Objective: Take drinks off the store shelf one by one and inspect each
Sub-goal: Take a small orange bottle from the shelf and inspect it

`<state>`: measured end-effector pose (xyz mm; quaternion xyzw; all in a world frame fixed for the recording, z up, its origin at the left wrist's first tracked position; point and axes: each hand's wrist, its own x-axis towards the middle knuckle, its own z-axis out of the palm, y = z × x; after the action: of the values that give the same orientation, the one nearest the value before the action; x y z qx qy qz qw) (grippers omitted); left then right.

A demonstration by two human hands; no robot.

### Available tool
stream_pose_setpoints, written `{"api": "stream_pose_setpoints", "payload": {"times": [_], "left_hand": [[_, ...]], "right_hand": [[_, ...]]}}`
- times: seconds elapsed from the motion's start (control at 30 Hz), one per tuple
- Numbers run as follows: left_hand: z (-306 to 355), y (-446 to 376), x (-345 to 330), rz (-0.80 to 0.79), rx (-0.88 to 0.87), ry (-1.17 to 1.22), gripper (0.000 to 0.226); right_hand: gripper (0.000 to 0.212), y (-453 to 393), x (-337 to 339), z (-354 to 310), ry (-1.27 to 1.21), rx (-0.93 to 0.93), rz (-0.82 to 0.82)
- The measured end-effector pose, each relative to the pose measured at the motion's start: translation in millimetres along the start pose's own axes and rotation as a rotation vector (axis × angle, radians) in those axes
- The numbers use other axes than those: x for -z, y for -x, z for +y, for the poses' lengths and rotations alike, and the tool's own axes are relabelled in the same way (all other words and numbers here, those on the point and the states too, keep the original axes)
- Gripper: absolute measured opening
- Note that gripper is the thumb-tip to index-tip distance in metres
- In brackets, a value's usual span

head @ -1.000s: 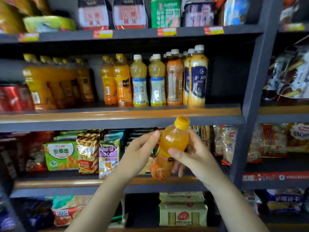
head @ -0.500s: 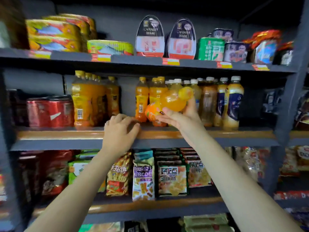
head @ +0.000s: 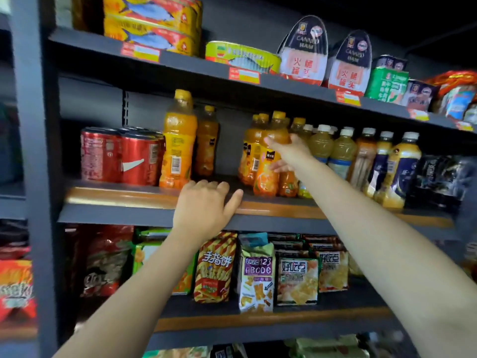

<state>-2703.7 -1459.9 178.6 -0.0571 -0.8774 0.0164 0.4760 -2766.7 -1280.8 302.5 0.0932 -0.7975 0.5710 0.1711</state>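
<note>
Scanning from the left, we see red cola cans (head: 121, 156) packed together at the left end of the middle shelf (head: 144, 196), and just beside them a tall orange drink bottle (head: 178, 143) with a yellow cap, a second like it (head: 206, 143) standing a little farther back. Our left hand (head: 204, 205) rests on the wooden front edge of that shelf, in the bare stretch between those tall bottles and the next group, its fingers bent loosely over the lip and the thumb spread to the right, with nothing in it. Below it, on the lower shelf, snack bags (head: 258, 275) stand in a row, striped red and yellow, then purple and white, then orange. Farther right our right hand (head: 289, 151) reaches over the middle shelf and grips the small orange juice bottle (head: 268, 161), the thumb lying across its upper body and the fingers curled round its right side; the bottle stands upright at the front of a cluster of the same bottles, with its base at the shelf, though we cannot tell whether it is quite touching. To the right of this cluster runs a line of white-capped bottles (head: 343, 151) of pale yellow and brown drinks, ending in ones with dark blue labels. On the top shelf, from left to right, lie stacked yellow fish tins (head: 154, 29), a green oval tin (head: 242, 56), two canned ham packs (head: 325, 55) and a green carton (head: 387, 83)
</note>
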Motion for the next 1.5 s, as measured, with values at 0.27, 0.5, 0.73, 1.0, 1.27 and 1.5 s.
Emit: {"api": "stream_pose_setpoints", "payload": {"times": [0.27,0.5,0.73,1.0,1.27,1.5], "left_hand": [[-2,3,-1,0.038,-0.008,0.032,0.060],[-2,5,-3,0.041,-0.008,0.043,0.060],[-8,8,0,0.118,0.006,0.205,0.048],[-65,4,9,0.094,0.228,0.006,0.079],[-65,6,5,0.081,0.234,0.001,0.078],[-64,6,4,0.097,0.259,0.003,0.078]], "right_hand": [[0.063,-3,-19,15,0.153,0.044,0.138],[0.036,18,-19,42,0.472,0.144,-0.141],[0.069,16,-31,30,0.473,0.060,-0.296],[0.053,-9,-78,14,0.453,0.159,-0.412],[0.085,-65,-104,5,0.397,0.066,-0.534],[0.080,-100,-131,11,0.270,-0.018,-0.571]]}}
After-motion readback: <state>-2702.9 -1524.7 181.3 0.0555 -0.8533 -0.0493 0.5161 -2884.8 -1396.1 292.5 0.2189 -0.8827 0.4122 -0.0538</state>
